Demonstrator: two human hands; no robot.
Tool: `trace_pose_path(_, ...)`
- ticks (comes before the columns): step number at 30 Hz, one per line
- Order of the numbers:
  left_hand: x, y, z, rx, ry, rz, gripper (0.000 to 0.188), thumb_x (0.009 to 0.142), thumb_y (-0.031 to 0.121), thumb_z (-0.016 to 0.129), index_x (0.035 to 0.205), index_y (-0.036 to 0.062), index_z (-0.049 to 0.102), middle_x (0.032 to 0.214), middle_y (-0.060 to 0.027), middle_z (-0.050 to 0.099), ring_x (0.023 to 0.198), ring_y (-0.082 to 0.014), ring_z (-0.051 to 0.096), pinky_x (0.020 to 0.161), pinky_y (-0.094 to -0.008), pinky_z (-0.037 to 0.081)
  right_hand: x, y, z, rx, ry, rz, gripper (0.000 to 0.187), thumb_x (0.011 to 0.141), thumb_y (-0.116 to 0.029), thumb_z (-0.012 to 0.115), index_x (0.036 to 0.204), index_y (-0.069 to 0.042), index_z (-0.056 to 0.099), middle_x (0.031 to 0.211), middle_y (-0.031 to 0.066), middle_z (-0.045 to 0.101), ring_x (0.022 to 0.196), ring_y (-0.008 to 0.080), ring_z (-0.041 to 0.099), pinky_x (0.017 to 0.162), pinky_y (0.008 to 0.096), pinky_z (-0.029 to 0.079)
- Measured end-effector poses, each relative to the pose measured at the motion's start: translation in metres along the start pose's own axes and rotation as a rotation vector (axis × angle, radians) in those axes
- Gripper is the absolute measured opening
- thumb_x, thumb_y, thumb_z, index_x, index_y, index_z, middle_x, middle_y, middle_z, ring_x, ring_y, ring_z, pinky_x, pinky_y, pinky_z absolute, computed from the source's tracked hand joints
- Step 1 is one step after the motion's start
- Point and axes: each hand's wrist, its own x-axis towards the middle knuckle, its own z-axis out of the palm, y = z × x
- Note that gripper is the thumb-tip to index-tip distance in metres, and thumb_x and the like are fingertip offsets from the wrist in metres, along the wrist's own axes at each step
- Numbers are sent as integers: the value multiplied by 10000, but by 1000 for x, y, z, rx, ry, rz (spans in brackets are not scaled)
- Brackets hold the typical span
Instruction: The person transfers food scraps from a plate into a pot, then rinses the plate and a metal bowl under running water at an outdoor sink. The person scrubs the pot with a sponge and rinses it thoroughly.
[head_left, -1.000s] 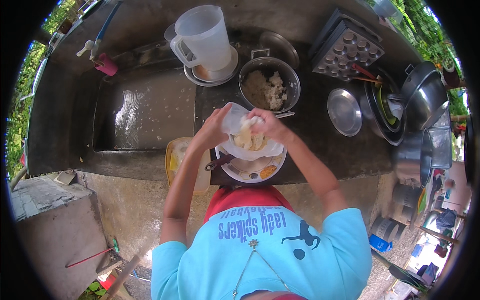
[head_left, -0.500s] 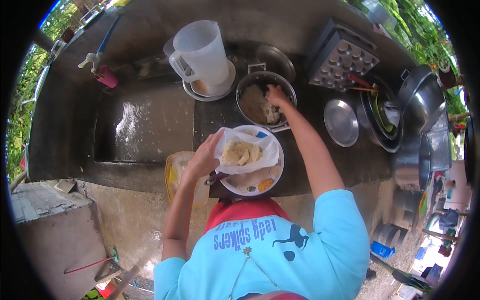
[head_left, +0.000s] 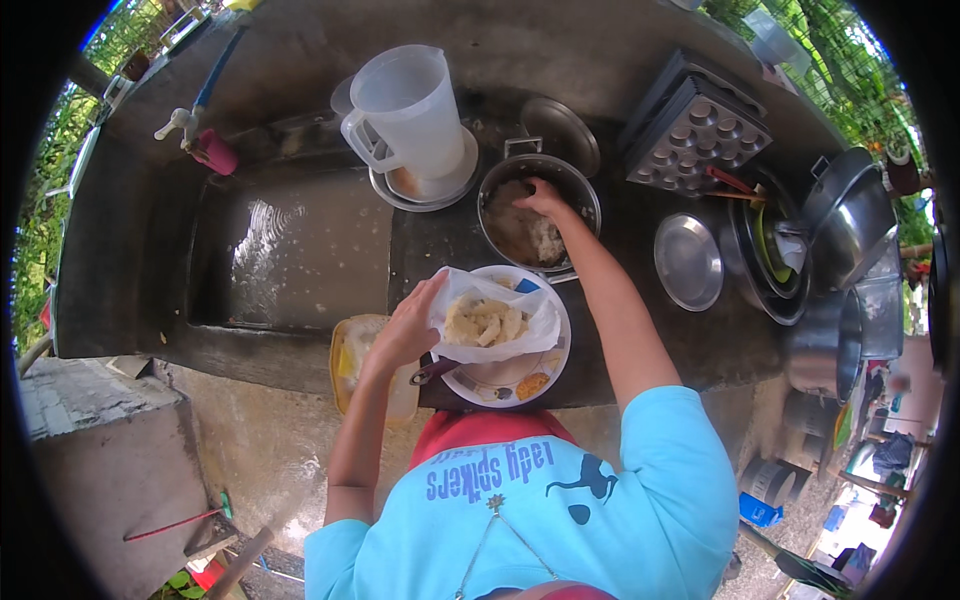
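My left hand [head_left: 408,325] is closed on the left edge of a white, translucent plastic bag [head_left: 545,325]. Pale, crusty chunks of food [head_left: 485,322] lie in the bag's open mouth. Under the bag is a white plate [head_left: 478,385] with a coloured pattern, and a dark handle [head_left: 432,371] sticks out at its left. Farther off, my right hand [head_left: 541,199] reaches into a metal pot [head_left: 487,178]. Its fingers look spread over the pot's contents, and nothing shows between them; the tips are partly hidden. Whitish, rice-like food [head_left: 545,242] and a brown layer cover the pot's bottom.
Left of the pot, a clear plastic pitcher [head_left: 400,110] stands on stacked plates. Water fills the sink [head_left: 300,250] under a faucet [head_left: 180,122]. A yellowish tray [head_left: 350,385] sits by my left forearm. Rightward are a metal plate [head_left: 688,262], a muffin tin [head_left: 705,140] and stacked basins [head_left: 780,300].
My right hand has shifted left inside the pot, its fingers now over the brown layer. The left hand still holds the bag, whose mouth is slightly tilted. The view has moved slightly.
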Motion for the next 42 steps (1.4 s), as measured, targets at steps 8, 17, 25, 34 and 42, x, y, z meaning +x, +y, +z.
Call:
trace_pose_path(8, 0, -4, 0, 4, 6, -20, 797, 582, -108, 514, 1337, 62, 323, 1248, -181, 455, 1195, -359, 402, 994, -380, 343, 2, -22, 2, 458, -100, 320, 489, 526, -101, 754, 987, -8, 616, 1130, 144, 576, 1027, 222, 554, 833, 330, 440)
trace_pose_path(17, -3, -7, -3, -59, -22, -44, 815, 572, -111, 527, 1339, 79, 329, 1268, -180, 452, 1217, -360, 391, 1004, -385, 341, -95, -34, -49, -152, -326, -725, 244, 665, -105, 700, 888, -25, 640, 908, 105, 627, 868, 207, 609, 736, 315, 469)
trace_pose_path(25, 4, -2, -1, -29, -9, 5, 768, 600, -109, 528, 1326, 44, 330, 1218, -175, 467, 1147, -346, 449, 956, -372, 374, -56, -50, -30, -563, -358, 21, 867, 598, -516, 731, 1280, -70, 436, 1334, 155, 407, 1212, 292, 408, 975, 377, 349)
trace_pose_path(34, 1, -7, 3, -31, 23, 37, 776, 595, -97, 545, 1327, 38, 325, 1215, -181, 468, 1143, -350, 451, 951, -369, 378, -33, -52, -34, -521, -774, 62, 1068, 573, -622, 672, 1348, 18, 310, 1376, 221, 337, 1266, 303, 356, 1029, 369, 318)
trace_pose_path(42, -4, 0, 2, -28, 12, 22, 786, 589, -100, 531, 1332, 42, 318, 1227, -187, 460, 1161, -351, 437, 970, -370, 368, -44, -56, -9, -608, -621, -16, 841, 557, -393, 722, 1243, 8, 450, 1212, 226, 511, 1127, 333, 500, 936, 383, 419)
